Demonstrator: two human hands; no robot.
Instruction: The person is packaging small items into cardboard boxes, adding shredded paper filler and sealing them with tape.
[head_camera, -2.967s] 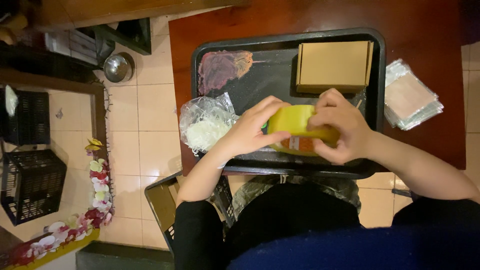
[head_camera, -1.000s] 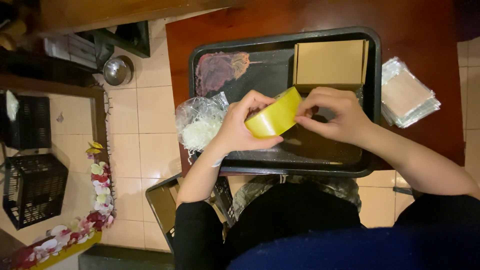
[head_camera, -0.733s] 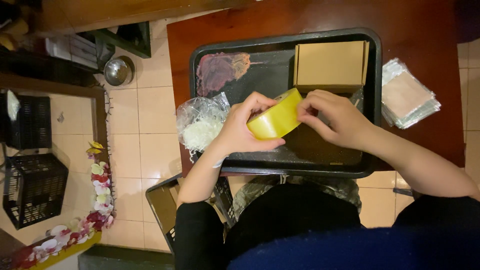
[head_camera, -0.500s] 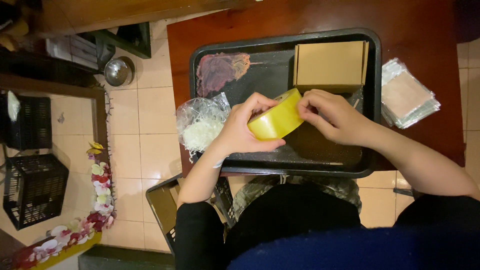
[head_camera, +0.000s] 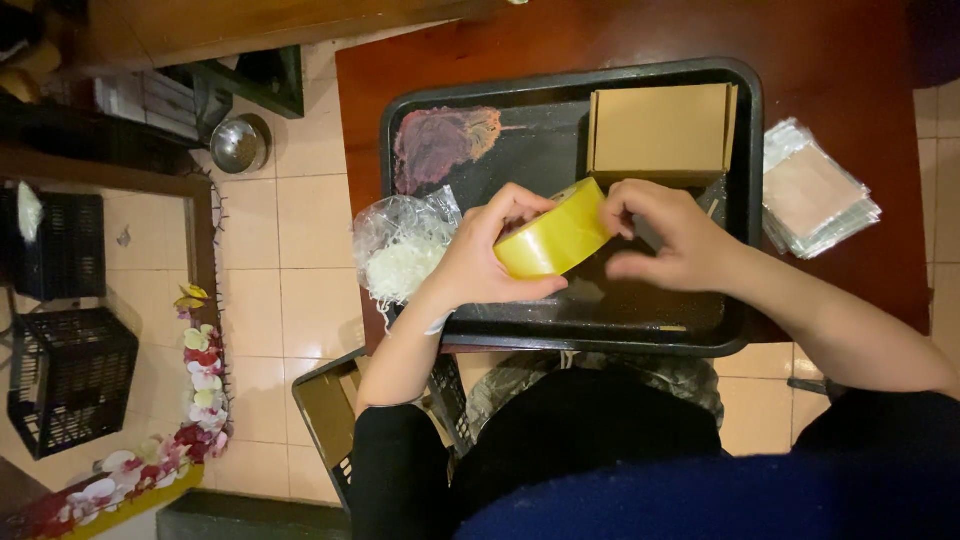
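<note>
The left hand (head_camera: 490, 265) grips a roll of yellow tape (head_camera: 553, 240), with the thumb under it and the fingers curled over the top. The right hand (head_camera: 665, 235) touches the roll's right end, its fingers pinched close together at the tape's edge; what they pinch is too small to see. The roll sits in the air over the middle of a black tray (head_camera: 740, 300) that lies on a dark red-brown wooden worktop (head_camera: 850, 80). At about 1 o'clock from the roll, in the tray's far corner, stands a plain brown cardboard box (head_camera: 660, 130), shaped like a flat block, with no label that shows. At 9 o'clock from the roll, a clear plastic bag of white stringy stuff (head_camera: 400, 260) hangs over the tray's left edge. At 11 o'clock, a purple and orange patch (head_camera: 440, 145) lies on the tray floor; what it is stays hard to tell. At 3 o'clock, off the tray, a stack of clear flat packets with tan squares inside (head_camera: 815, 190) rests on the worktop. The floor at left has a metal bowl (head_camera: 238, 145), black crates (head_camera: 70, 375) and a string of fake flowers (head_camera: 200, 370). The person's lap hides the tray's near side.
</note>
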